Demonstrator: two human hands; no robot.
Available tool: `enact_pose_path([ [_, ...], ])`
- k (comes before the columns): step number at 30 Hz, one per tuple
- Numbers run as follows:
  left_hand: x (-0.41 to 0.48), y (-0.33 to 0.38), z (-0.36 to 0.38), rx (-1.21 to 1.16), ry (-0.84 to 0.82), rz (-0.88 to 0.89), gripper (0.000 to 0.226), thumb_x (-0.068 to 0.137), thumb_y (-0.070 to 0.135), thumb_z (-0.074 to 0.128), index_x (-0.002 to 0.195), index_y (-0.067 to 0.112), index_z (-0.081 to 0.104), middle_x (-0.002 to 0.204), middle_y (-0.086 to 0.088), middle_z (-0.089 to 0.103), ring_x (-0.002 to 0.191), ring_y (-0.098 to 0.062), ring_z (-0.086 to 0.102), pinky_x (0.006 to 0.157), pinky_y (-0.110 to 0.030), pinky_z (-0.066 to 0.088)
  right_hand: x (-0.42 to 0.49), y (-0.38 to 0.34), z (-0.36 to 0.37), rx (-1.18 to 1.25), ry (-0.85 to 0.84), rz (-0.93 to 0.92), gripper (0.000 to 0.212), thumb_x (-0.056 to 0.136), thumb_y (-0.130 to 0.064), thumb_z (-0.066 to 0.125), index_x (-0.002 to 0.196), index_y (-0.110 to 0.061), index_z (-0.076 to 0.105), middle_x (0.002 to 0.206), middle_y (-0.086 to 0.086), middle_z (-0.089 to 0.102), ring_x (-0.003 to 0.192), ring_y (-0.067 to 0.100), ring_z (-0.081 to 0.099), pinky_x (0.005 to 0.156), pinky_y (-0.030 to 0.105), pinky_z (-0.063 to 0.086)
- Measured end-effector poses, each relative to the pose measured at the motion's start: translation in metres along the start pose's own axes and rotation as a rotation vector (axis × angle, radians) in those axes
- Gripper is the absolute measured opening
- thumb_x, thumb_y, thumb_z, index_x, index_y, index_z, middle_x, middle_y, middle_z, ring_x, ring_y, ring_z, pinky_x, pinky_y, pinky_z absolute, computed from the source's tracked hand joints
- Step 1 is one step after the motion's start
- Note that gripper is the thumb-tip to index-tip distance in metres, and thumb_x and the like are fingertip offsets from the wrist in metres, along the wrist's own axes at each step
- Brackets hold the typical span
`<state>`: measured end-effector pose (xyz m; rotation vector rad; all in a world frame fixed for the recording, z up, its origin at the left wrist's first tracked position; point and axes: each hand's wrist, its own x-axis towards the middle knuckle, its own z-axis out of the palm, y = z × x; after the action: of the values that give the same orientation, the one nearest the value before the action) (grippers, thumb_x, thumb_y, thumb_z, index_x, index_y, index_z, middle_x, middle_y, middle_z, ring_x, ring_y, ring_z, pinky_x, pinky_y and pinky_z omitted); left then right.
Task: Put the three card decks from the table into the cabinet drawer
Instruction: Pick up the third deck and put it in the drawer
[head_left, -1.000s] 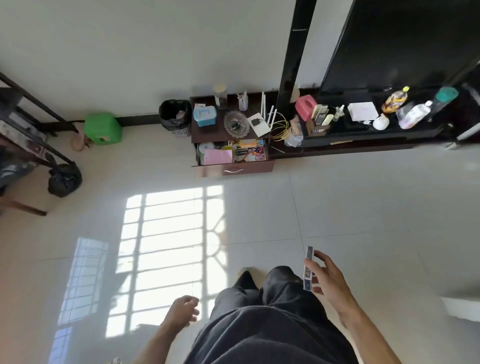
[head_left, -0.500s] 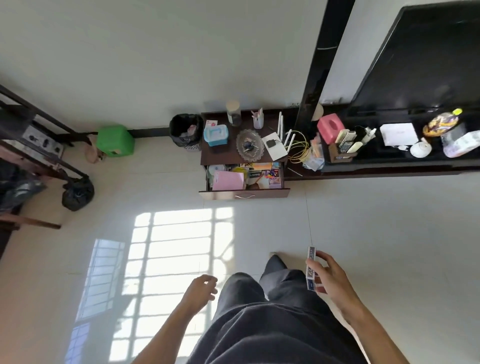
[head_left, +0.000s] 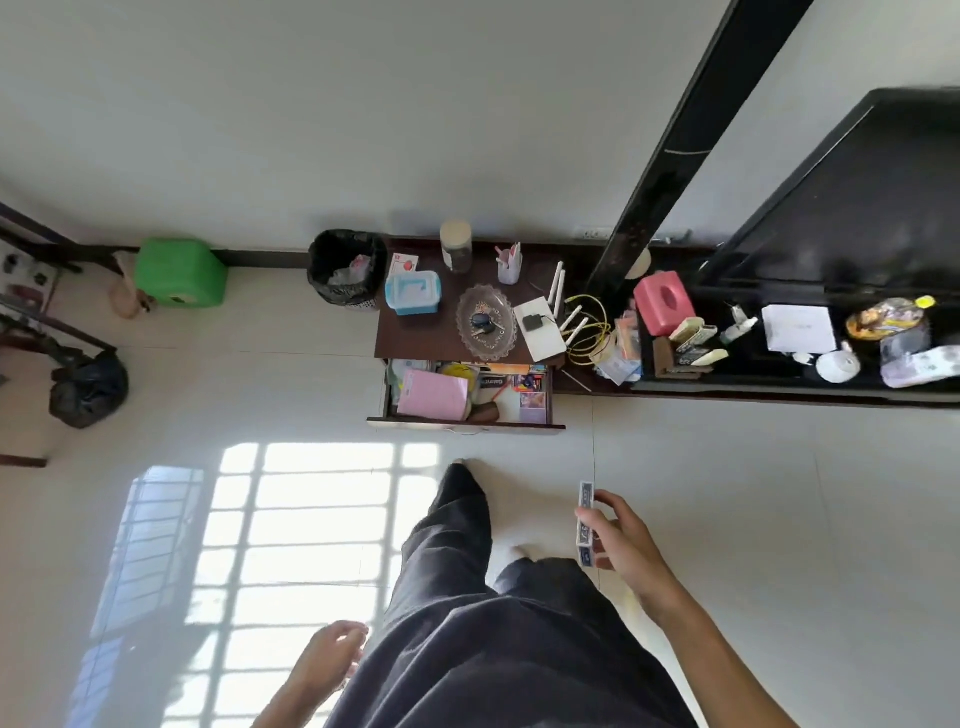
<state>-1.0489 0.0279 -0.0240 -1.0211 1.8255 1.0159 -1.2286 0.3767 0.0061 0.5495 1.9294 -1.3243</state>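
One wide-angle camera on the person's head looks forward and steeply down at the floor. The right hand (head_left: 626, 545) is near the lens, low in the view; the open drawer (head_left: 467, 395) lies far ahead of this hand, below the wall.

Pale tiled floor (head_left: 779, 519) with a bright window-grid patch of sun (head_left: 291, 545) on it — plain white wall (head_left: 363, 114) behind. Green plastic stool (head_left: 181, 272) sits against that wall, black trash bin (head_left: 347, 268) just right of it — low dark cabinet (head_left: 421, 332) right of the bin.
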Motion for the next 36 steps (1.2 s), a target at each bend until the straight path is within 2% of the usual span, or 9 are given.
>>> enact_pose_path([
  [6, 0.072, 0.105, -0.050, -0.106, -0.032, 0.013, 0.020, 0.098, 0.015, 0.053, 0.105, 0.003, 0.067, 0.081, -0.013, 0.068, 0.064, -0.019, 0.060, 0.051, -0.020, 0.043, 0.057, -0.047, 0.014, -0.016, -0.005, 0.040, 0.025, 0.097, -0.036, 0.064, 0.121, -0.039, 0.057, 0.095, 0.001, 0.073, 0.079, 0.015, 0.074, 0.061, 0.021, 0.059],
  [10, 0.108, 0.176, -0.060, -0.200, -0.048, 0.076, 0.018, 0.098, 0.019, 0.053, 0.103, 0.011, 0.068, 0.080, -0.007, 0.071, 0.062, -0.015, 0.063, 0.054, -0.020, 0.045, 0.095, -0.065, 0.015, -0.029, -0.021, 0.066, 0.027, 0.098, -0.036, 0.063, 0.123, -0.039, 0.054, 0.100, 0.000, 0.070, 0.082, 0.012, 0.073, 0.056, 0.013, 0.054],
  [13, 0.134, 0.210, -0.047, -0.234, -0.049, 0.084, 0.018, 0.097, 0.019, 0.052, 0.098, 0.018, 0.069, 0.082, -0.008, 0.073, 0.065, -0.017, 0.065, 0.061, -0.026, 0.048, 0.138, -0.068, 0.013, -0.029, -0.044, 0.085, 0.028, 0.098, -0.034, 0.063, 0.124, -0.037, 0.053, 0.101, 0.005, 0.071, 0.083, 0.015, 0.074, 0.058, 0.015, 0.055],
  [18, 0.185, 0.211, -0.004, -0.077, -0.026, 0.041, 0.021, 0.088, 0.026, 0.050, 0.097, 0.034, 0.066, 0.086, 0.001, 0.073, 0.078, -0.013, 0.069, 0.066, -0.025, 0.050, 0.232, -0.039, 0.024, -0.007, -0.079, 0.155, 0.023, 0.097, -0.036, 0.063, 0.119, -0.038, 0.055, 0.093, 0.003, 0.072, 0.080, 0.012, 0.073, 0.056, 0.012, 0.050],
  [23, 0.259, 0.189, 0.029, -0.020, 0.013, -0.039, 0.019, 0.085, 0.029, 0.050, 0.087, 0.039, 0.065, 0.080, 0.003, 0.072, 0.074, -0.014, 0.070, 0.067, -0.032, 0.057, 0.331, 0.010, 0.040, 0.009, -0.086, 0.146, 0.034, 0.084, -0.047, 0.069, 0.115, -0.036, 0.059, 0.068, -0.007, 0.073, 0.065, 0.001, 0.070, 0.051, 0.012, 0.050],
  [27, 0.338, 0.177, 0.045, 0.126, 0.036, -0.032, 0.017, 0.087, 0.035, 0.049, 0.096, 0.035, 0.063, 0.089, 0.007, 0.070, 0.073, -0.017, 0.069, 0.067, -0.038, 0.059, 0.404, 0.051, 0.046, 0.071, -0.060, 0.136, 0.028, 0.093, -0.037, 0.072, 0.118, -0.031, 0.061, 0.077, 0.000, 0.075, 0.066, 0.004, 0.072, 0.052, 0.012, 0.051],
  [30, 0.411, 0.171, 0.059, 0.331, 0.107, 0.042, 0.022, 0.088, 0.036, 0.049, 0.107, 0.035, 0.061, 0.099, 0.010, 0.066, 0.087, -0.014, 0.067, 0.074, -0.030, 0.054, 0.459, 0.080, 0.052, 0.069, -0.051, 0.099, 0.030, 0.093, -0.036, 0.073, 0.120, -0.029, 0.060, 0.081, 0.000, 0.077, 0.072, 0.005, 0.074, 0.053, 0.012, 0.052],
  [34, 0.510, 0.166, 0.085, 0.575, 0.283, 0.315, 0.044, 0.090, 0.038, 0.055, 0.132, 0.027, 0.054, 0.136, 0.003, 0.055, 0.124, -0.019, 0.055, 0.101, -0.035, 0.048, 0.529, 0.118, 0.072, 0.050, -0.080, 0.033, 0.036, 0.091, -0.029, 0.075, 0.124, -0.025, 0.060, 0.096, 0.007, 0.075, 0.076, 0.007, 0.074, 0.056, 0.016, 0.054],
  [36, 0.557, 0.164, 0.093, 0.661, 0.361, 0.472, 0.054, 0.087, 0.045, 0.059, 0.136, 0.025, 0.051, 0.143, 0.001, 0.051, 0.129, -0.023, 0.049, 0.106, -0.039, 0.043, 0.562, 0.134, 0.084, 0.064, -0.112, -0.004, 0.038, 0.089, -0.028, 0.077, 0.124, -0.029, 0.062, 0.108, 0.005, 0.072, 0.084, 0.006, 0.075, 0.059, 0.017, 0.056],
])
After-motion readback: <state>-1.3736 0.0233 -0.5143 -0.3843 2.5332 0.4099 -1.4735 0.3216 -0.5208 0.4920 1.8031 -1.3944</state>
